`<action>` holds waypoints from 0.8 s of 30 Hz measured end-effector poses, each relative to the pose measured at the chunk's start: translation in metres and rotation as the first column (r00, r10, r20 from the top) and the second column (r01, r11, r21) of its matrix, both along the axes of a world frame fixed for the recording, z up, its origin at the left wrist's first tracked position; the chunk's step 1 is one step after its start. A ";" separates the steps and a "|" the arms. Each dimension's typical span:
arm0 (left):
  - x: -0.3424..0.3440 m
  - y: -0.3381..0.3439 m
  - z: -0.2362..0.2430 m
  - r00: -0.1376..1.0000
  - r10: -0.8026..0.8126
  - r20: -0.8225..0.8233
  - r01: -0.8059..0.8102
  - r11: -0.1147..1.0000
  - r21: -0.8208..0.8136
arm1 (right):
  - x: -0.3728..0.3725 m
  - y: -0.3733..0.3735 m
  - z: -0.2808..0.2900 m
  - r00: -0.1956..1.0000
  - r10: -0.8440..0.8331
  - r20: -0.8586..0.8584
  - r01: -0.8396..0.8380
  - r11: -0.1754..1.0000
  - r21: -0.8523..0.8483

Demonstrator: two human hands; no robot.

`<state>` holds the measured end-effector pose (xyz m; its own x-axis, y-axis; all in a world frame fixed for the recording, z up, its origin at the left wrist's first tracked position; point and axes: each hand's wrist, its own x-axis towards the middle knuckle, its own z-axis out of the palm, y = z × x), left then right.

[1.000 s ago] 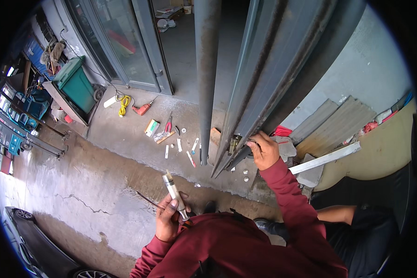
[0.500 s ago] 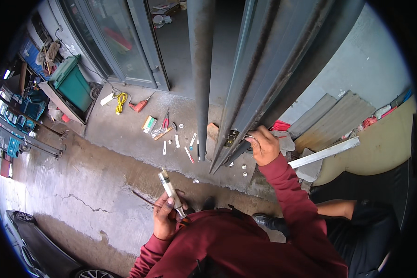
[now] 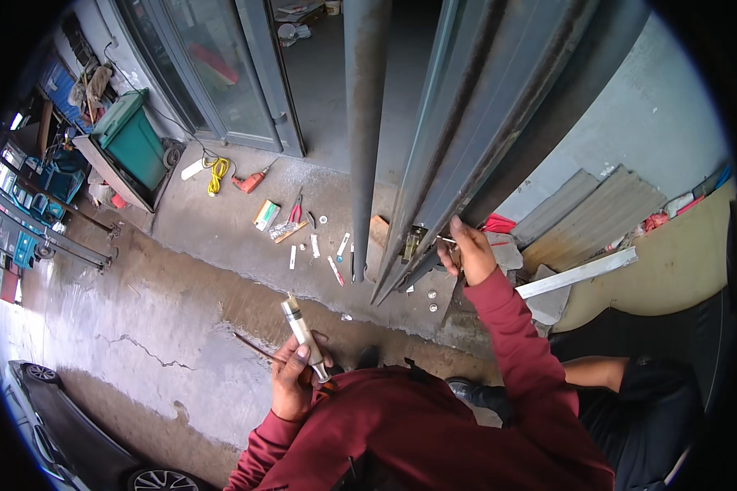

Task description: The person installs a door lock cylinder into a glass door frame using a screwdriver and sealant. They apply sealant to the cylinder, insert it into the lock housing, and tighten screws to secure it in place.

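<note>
My left hand (image 3: pixel 296 372), low in the middle, is closed around a large clear syringe (image 3: pixel 305 335) with pale contents. From the same hand a thin dark rod (image 3: pixel 256 347) sticks out to the left; an orange and black part shows beneath it. My right hand (image 3: pixel 471 252) is at the edge of the grey metal door (image 3: pixel 483 139). Its fingers are bent about a thin pale metal piece (image 3: pixel 445 239), which reaches toward a brassy fitting (image 3: pixel 413 244) in an opening in that edge. The piece's other end is hidden by my fingers.
On the concrete lie a red drill (image 3: pixel 250 180), a yellow cord (image 3: pixel 218 175), red-handled pliers (image 3: pixel 296 209), a small box (image 3: pixel 265 215) and several small parts. A grey pole (image 3: pixel 367 139) stands left of the door. Corrugated sheets (image 3: pixel 602 214) lean at the right; a dark car (image 3: pixel 74 434) is lower left.
My right hand has shifted slightly right, away from the door's opening, with its fingers more spread and the brassy fitting more exposed. My left hand keeps the syringe in nearly the same place.
</note>
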<state>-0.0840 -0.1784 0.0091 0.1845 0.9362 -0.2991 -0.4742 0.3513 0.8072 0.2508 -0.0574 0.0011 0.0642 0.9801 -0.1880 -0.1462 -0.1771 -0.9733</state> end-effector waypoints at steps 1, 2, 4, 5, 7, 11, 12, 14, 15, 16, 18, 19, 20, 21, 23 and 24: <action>0.000 0.000 -0.001 1.000 -0.001 0.003 0.001 1.000 0.003 | -0.002 0.000 -0.003 0.985 -0.074 0.157 0.058 0.993 0.100; 0.000 0.000 -0.001 1.000 -0.001 0.006 0.001 1.000 0.005 | -0.005 0.000 -0.008 0.952 -0.129 0.278 0.063 0.970 0.234; -0.001 -0.001 -0.002 1.000 0.000 0.015 0.000 1.000 -0.004 | -0.008 0.004 -0.015 0.846 -0.245 0.473 -0.018 0.874 0.485; -0.001 -0.002 -0.003 1.000 0.002 0.022 -0.002 1.000 -0.013 | -0.005 0.008 -0.017 0.994 0.040 0.098 -0.061 0.973 0.223; -0.001 -0.003 -0.004 1.000 0.000 0.028 0.000 1.000 -0.014 | 0.007 0.019 -0.014 0.496 0.322 -0.807 -0.524 0.851 0.018; -0.001 -0.004 -0.005 1.000 0.007 0.017 -0.007 1.000 0.009 | 0.013 0.013 -0.006 0.935 0.081 -0.345 -0.192 0.934 -0.301; -0.001 -0.004 -0.005 1.000 0.009 0.011 -0.009 1.000 0.007 | 0.010 0.009 -0.005 0.994 0.080 -0.078 -0.090 0.986 -0.144; 0.000 -0.005 -0.005 1.000 0.016 0.008 -0.016 1.000 0.003 | -0.004 0.006 -0.007 0.892 -0.185 0.412 -0.027 0.888 0.458; 0.000 -0.005 -0.005 1.000 0.021 0.008 -0.021 1.000 0.008 | -0.010 0.006 -0.009 0.736 -0.380 0.561 -0.123 0.740 0.662; 0.000 -0.005 -0.005 1.000 0.021 0.005 -0.021 1.000 0.001 | -0.012 0.004 -0.009 0.848 -0.308 0.432 0.017 0.829 0.559; 0.000 -0.005 -0.004 1.000 0.018 0.002 -0.018 1.000 0.001 | -0.013 0.006 -0.010 0.966 -0.227 0.128 0.207 0.966 0.152; 0.001 -0.005 -0.003 1.000 0.019 -0.007 -0.019 1.000 -0.004 | -0.012 0.007 -0.010 0.971 -0.237 -0.042 0.230 0.965 -0.124; 0.001 -0.005 -0.003 1.000 0.019 -0.016 -0.020 1.000 -0.009 | -0.004 0.010 -0.006 0.971 -0.034 -0.237 -0.008 0.985 -0.173; 0.001 -0.005 -0.002 0.999 0.018 -0.027 -0.019 1.000 -0.015 | 0.000 0.011 -0.004 0.930 0.061 -0.361 -0.132 0.975 -0.176; 0.001 -0.005 -0.001 1.000 0.020 -0.024 -0.021 1.000 -0.017 | 0.006 0.013 0.000 0.848 0.065 -0.527 -0.252 0.922 -0.293; 0.001 -0.005 -0.001 1.000 0.018 -0.019 -0.018 1.000 -0.019 | 0.008 0.011 0.002 0.897 0.107 -0.429 -0.232 0.940 -0.250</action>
<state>-0.0830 -0.1833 0.0077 0.1616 0.9333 -0.3208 -0.4651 0.3587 0.8093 0.2592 -0.0461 0.0030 -0.2404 0.8672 -0.4361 -0.4570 -0.4975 -0.7374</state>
